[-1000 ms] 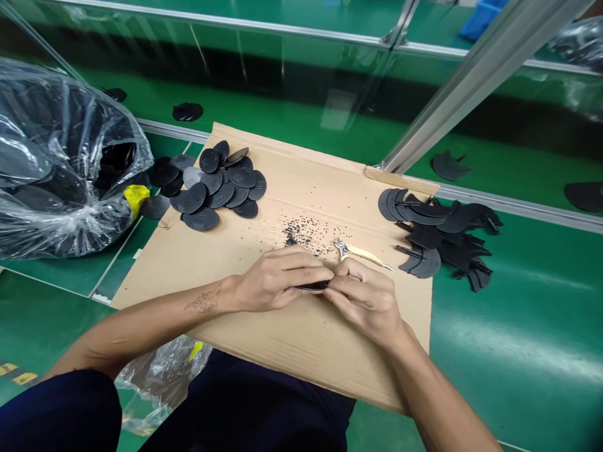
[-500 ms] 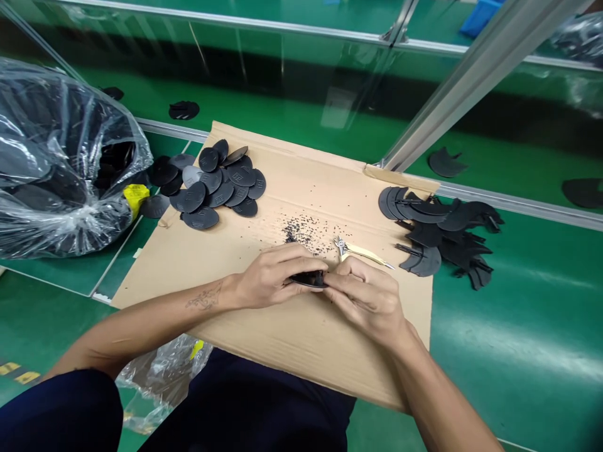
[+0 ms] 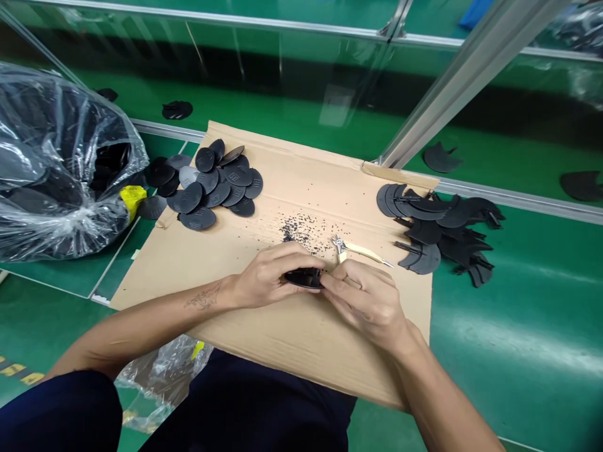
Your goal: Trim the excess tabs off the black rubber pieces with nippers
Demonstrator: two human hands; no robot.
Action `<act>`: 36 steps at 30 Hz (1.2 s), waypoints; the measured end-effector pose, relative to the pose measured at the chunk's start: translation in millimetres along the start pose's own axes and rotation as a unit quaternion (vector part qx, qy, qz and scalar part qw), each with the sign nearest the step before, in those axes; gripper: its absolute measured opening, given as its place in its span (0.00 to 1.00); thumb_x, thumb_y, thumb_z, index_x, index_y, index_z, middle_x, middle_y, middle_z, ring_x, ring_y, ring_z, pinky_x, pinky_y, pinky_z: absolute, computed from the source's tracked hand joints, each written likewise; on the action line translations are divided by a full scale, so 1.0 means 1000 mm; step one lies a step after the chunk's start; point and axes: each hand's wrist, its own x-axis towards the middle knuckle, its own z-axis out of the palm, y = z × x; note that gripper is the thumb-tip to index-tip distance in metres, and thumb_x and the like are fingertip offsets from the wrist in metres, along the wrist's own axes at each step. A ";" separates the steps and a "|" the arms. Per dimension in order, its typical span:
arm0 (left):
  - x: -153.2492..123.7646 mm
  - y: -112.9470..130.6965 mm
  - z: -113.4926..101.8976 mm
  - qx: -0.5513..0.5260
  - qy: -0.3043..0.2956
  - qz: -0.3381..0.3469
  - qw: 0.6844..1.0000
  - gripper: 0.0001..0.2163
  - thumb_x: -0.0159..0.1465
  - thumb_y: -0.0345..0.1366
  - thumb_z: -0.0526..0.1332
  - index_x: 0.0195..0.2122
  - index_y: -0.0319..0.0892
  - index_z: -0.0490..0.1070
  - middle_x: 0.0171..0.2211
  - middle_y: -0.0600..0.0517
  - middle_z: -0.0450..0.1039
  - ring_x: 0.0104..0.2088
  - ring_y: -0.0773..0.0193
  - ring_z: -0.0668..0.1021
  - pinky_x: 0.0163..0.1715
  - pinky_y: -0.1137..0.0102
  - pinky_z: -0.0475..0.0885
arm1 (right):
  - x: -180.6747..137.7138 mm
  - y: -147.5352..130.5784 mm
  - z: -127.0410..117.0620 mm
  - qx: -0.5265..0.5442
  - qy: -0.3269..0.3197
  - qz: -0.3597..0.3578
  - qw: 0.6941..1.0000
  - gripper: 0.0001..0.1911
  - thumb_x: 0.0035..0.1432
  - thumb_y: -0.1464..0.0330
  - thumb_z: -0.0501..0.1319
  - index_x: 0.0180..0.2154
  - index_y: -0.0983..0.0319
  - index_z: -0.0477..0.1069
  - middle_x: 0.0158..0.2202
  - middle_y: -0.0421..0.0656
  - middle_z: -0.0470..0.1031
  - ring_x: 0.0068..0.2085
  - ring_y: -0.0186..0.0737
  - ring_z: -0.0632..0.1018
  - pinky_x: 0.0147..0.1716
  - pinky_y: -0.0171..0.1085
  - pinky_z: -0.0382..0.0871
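Note:
My left hand (image 3: 276, 274) grips a black plastic piece (image 3: 304, 277), thumb and fingers on its left side. At its right end, the fingertips of my right hand (image 3: 365, 295) pinch the same piece; part of it is hidden by the fingers. Both hands are over a cardboard sheet (image 3: 264, 333). Just beyond them are small black scraps (image 3: 301, 231) and a pair of side cutters (image 3: 360, 250) with pale yellow handles, lying apart from my right hand.
Flat oval black discs (image 3: 217, 194) are piled at the left of the cardboard. Curved black pieces with prongs (image 3: 438, 229) are heaped at the right edge. A clear plastic bag (image 3: 61, 207) of black parts stands far left. A metal post (image 3: 438, 100) rises behind.
The black piece has tilted slightly, so more of its dark inner side shows between my hands. Both hands keep their hold, and the view has shifted a little.

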 end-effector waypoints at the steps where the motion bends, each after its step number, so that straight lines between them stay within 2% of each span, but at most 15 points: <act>1: 0.000 0.000 0.000 0.000 -0.001 0.001 1.000 0.13 0.66 0.34 0.67 0.51 0.40 0.74 0.39 0.47 0.79 0.39 0.64 0.81 0.38 0.69 0.78 | 0.000 0.000 0.000 -0.003 0.002 0.001 1.000 0.06 0.65 0.77 0.62 0.35 0.62 0.75 0.26 0.37 0.69 0.26 0.29 0.67 0.24 0.32 0.59; 8: 0.000 0.000 0.000 0.005 -0.007 0.031 0.999 0.09 0.67 0.32 0.65 0.48 0.40 0.75 0.39 0.47 0.80 0.37 0.65 0.79 0.39 0.68 0.78 | -0.002 0.003 0.002 0.025 -0.006 -0.002 1.000 0.06 0.65 0.76 0.62 0.35 0.62 0.75 0.27 0.38 0.70 0.26 0.30 0.69 0.24 0.32 0.61; 12: 0.001 0.000 -0.003 0.012 0.005 0.029 0.999 0.09 0.66 0.33 0.66 0.47 0.40 0.76 0.36 0.48 0.79 0.34 0.65 0.79 0.35 0.69 0.77 | -0.002 0.002 0.001 0.020 0.002 -0.004 1.000 0.05 0.64 0.77 0.63 0.39 0.63 0.76 0.28 0.39 0.72 0.27 0.31 0.71 0.24 0.32 0.63; 21: -0.001 -0.003 -0.002 0.023 0.003 0.045 0.999 0.12 0.66 0.31 0.66 0.50 0.39 0.74 0.38 0.47 0.80 0.36 0.66 0.79 0.37 0.69 0.78 | 0.000 0.002 0.000 0.029 -0.008 -0.005 1.000 0.06 0.64 0.77 0.62 0.40 0.62 0.75 0.28 0.39 0.70 0.26 0.30 0.70 0.23 0.32 0.62; 28: 0.001 -0.002 -0.005 0.036 -0.018 0.060 0.997 0.09 0.67 0.26 0.62 0.46 0.41 0.75 0.37 0.48 0.80 0.36 0.65 0.80 0.37 0.68 0.78 | 0.000 0.000 0.000 0.047 -0.014 0.012 0.999 0.07 0.65 0.76 0.62 0.40 0.60 0.76 0.28 0.38 0.70 0.26 0.30 0.71 0.23 0.32 0.63; 32: 0.003 -0.001 -0.006 0.037 -0.003 0.083 0.996 0.05 0.65 0.28 0.65 0.42 0.40 0.76 0.34 0.50 0.80 0.34 0.66 0.80 0.37 0.69 0.79 | -0.001 0.001 -0.001 0.076 -0.024 0.022 0.997 0.07 0.65 0.76 0.62 0.40 0.61 0.77 0.28 0.39 0.71 0.26 0.31 0.72 0.24 0.32 0.64; 36: 0.004 0.000 -0.006 0.032 -0.008 0.076 0.997 0.03 0.66 0.29 0.64 0.41 0.40 0.76 0.33 0.50 0.80 0.33 0.67 0.80 0.36 0.69 0.79 | -0.002 0.002 -0.001 0.098 -0.036 0.033 0.994 0.07 0.66 0.73 0.62 0.41 0.61 0.79 0.29 0.40 0.72 0.27 0.32 0.74 0.24 0.33 0.66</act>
